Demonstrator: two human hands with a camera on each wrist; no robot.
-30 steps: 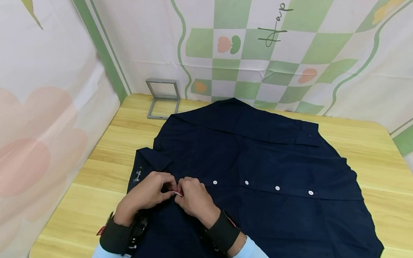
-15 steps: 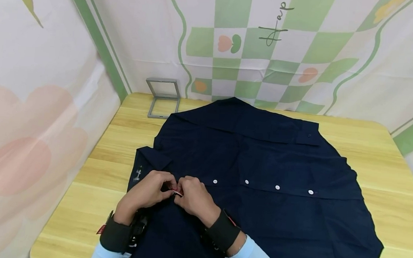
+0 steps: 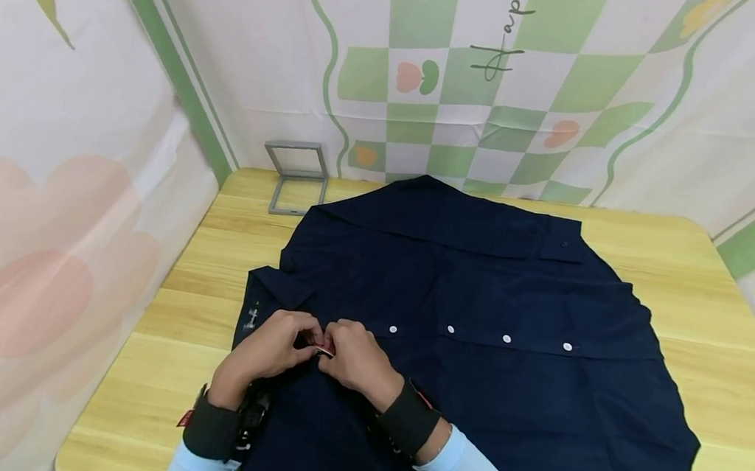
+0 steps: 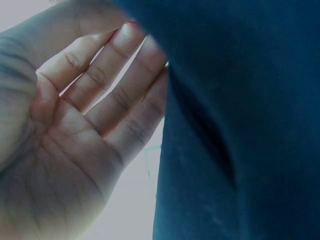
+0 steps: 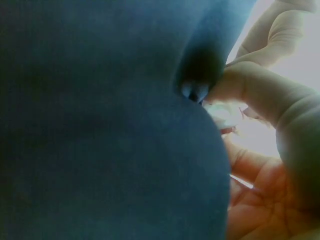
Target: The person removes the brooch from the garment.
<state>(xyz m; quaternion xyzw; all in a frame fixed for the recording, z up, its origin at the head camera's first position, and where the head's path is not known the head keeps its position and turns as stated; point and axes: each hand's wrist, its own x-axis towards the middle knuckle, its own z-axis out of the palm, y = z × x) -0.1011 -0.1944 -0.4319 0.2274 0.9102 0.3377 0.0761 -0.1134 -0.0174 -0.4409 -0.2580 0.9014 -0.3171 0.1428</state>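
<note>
A dark navy shirt [image 3: 504, 408] lies spread out, its collar [image 3: 273, 286] at the left and white buttons [image 3: 451, 329] along its front placket. My left hand [image 3: 275, 346] pinches the shirt front just below the collar between thumb and fingertips. Close against it, my right hand [image 3: 357, 360] pinches the same spot. Between the fingertips shows a thin white sliver [image 3: 325, 350]. In the right wrist view, a small whitish piece [image 5: 225, 114] sits at the fingers beside a fold of the shirt. Fabric hides the left fingertips in the left wrist view.
A grey hinged frame [image 3: 300, 178] stands open at the table's back left corner. The wooden table [image 3: 656, 243] meets printed cloth walls [image 3: 469, 87] at the back and left. One shirt sleeve [image 3: 471, 228] lies folded across the top of the shirt.
The head view shifts very slightly. Both hands keep pinching the same spot on the shirt, with hardly any visible movement.
</note>
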